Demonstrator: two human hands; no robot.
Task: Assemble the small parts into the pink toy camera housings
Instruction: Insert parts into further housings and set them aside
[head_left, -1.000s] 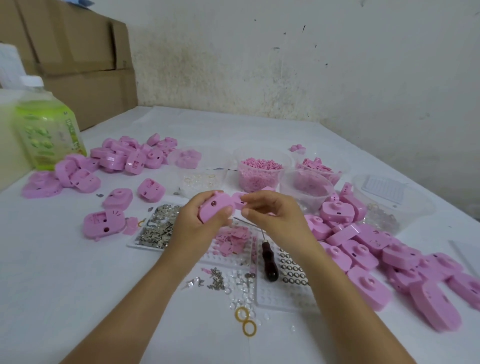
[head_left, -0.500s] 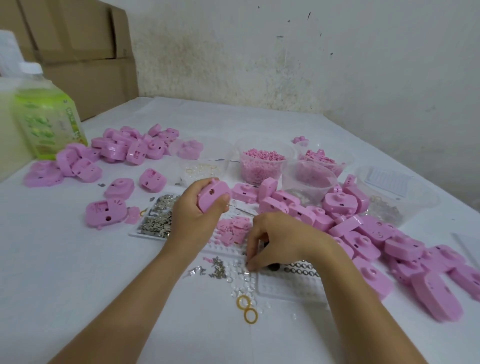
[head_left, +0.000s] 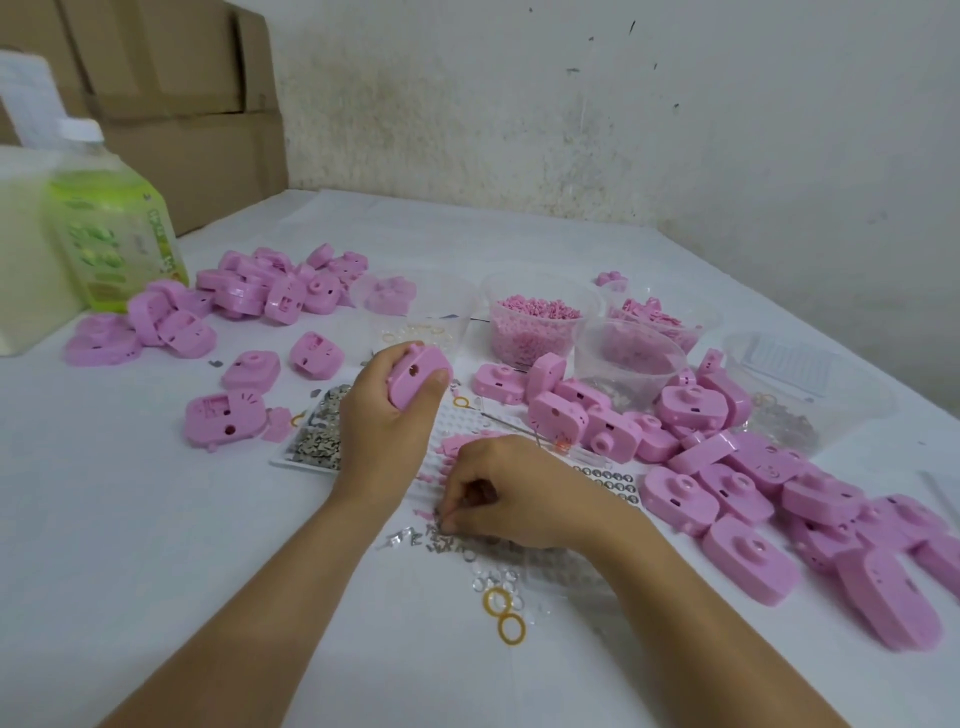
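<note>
My left hand (head_left: 387, 431) grips a pink toy camera housing (head_left: 415, 382) above the white table, its round hole facing me. My right hand (head_left: 511, 493) is down on the table just right of it, fingertips pinching at the small metal parts (head_left: 441, 540) scattered near a white grid tray (head_left: 550, 566). What the fingertips hold is too small to tell. Loose pink housings lie in a pile (head_left: 727, 467) on the right and another pile (head_left: 254, 291) at the back left.
Clear tubs of pink pieces (head_left: 535, 319) and an empty tub (head_left: 628, 358) stand behind my hands. A tray of metal clips (head_left: 319, 436) lies at left, yellow rings (head_left: 504, 613) in front. A green bottle (head_left: 111, 223) and cardboard boxes (head_left: 171, 104) sit at far left.
My right hand left the housing and dropped toward me onto the scattered metal parts. My left hand kept the housing and tilted it slightly.
</note>
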